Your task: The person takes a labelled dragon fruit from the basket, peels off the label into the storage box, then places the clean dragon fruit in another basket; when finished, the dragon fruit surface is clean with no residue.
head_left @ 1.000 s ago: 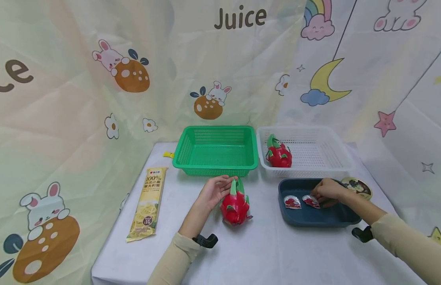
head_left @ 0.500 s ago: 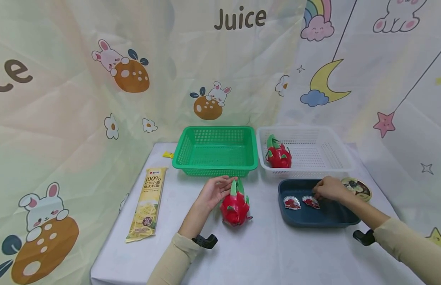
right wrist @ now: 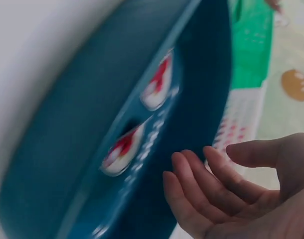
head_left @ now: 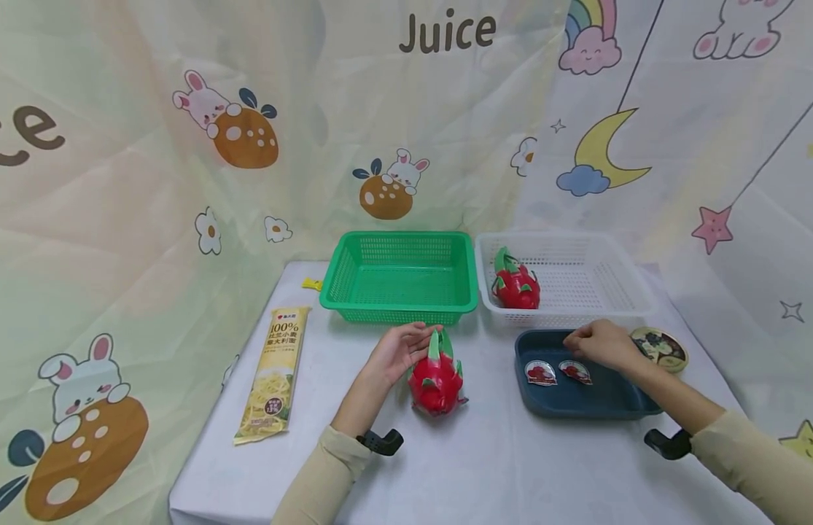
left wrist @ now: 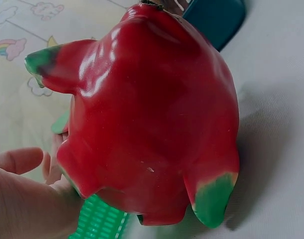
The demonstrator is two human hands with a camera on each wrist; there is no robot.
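A red dragon fruit with green leaf tips stands on the white cloth. My left hand is at its left side, fingers reaching behind the green leaves; in the left wrist view the fruit hides part of those fingers. Over the back of a dark blue tray is my right hand. Its fingers are loosely bent with nothing between them, as the right wrist view shows of that hand. Two small, shiny red-and-white badge-like pieces, a left one and a right one, lie in the tray.
Behind stand a green basket and a white basket holding another dragon fruit. A pasta packet lies at left, a small yellow item by the green basket. A round patterned tin sits beside the tray.
My right hand has drawn away from the right badge-like piece toward the tray's back rim. That piece stays in the tray. My left hand and the dragon fruit have not moved.
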